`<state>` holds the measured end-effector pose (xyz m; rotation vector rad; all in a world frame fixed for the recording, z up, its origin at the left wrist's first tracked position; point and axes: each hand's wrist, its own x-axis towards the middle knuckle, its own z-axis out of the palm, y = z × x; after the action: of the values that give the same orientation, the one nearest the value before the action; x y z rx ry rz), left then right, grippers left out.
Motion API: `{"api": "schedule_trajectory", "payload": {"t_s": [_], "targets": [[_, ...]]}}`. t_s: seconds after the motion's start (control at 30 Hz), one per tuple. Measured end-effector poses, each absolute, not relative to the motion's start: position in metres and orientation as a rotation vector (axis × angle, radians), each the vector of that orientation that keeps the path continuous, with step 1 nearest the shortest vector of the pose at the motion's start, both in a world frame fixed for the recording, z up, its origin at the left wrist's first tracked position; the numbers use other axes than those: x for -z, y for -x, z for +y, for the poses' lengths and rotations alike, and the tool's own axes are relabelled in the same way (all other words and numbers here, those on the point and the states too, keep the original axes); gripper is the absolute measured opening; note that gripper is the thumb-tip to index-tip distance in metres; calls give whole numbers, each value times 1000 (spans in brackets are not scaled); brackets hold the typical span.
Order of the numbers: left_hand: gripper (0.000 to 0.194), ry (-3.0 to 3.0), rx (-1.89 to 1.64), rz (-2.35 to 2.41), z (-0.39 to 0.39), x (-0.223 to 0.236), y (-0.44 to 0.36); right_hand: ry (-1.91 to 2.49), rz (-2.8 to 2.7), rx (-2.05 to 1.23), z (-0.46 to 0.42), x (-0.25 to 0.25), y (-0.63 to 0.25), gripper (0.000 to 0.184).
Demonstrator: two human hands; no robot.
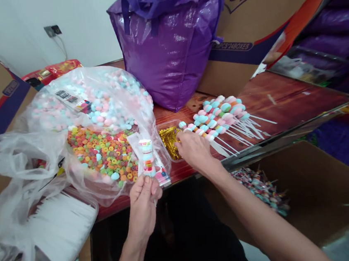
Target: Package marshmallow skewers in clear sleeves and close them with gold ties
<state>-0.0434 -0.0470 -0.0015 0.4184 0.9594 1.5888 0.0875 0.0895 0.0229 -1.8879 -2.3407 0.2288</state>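
In my left hand (144, 196) a marshmallow skewer (148, 157) stands upright, its thin white stick pinched low between thumb and fingers. Pale marshmallows and colourful candy rings are stacked along it. My right hand (195, 150) is at the right side of a small clear tray of gold twist ties (170, 141), its fingers bent together; what lies between the fingertips is hidden. Just beyond that hand, finished marshmallow skewers (219, 115) lie in a pile, with their white sticks pointing right. A flat packet (160, 171) lies behind the held skewer.
A big clear bag of marshmallows (106, 106) and colourful candy rings (102, 154) spreads over the table's left. White sticks (62, 225) fill a tub at lower left. A purple bag (168, 48) and cardboard box (250, 23) stand behind. Below right, an open box (319, 177) holds wrapped skewers.
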Motion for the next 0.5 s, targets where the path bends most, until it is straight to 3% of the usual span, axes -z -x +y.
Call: {"api": "schedule_trajectory", "payload": {"t_s": [0.5], "targets": [[35, -440, -1588, 1005, -41, 11, 42, 2009, -2278, -352, 107, -7, -81, 30]]}}
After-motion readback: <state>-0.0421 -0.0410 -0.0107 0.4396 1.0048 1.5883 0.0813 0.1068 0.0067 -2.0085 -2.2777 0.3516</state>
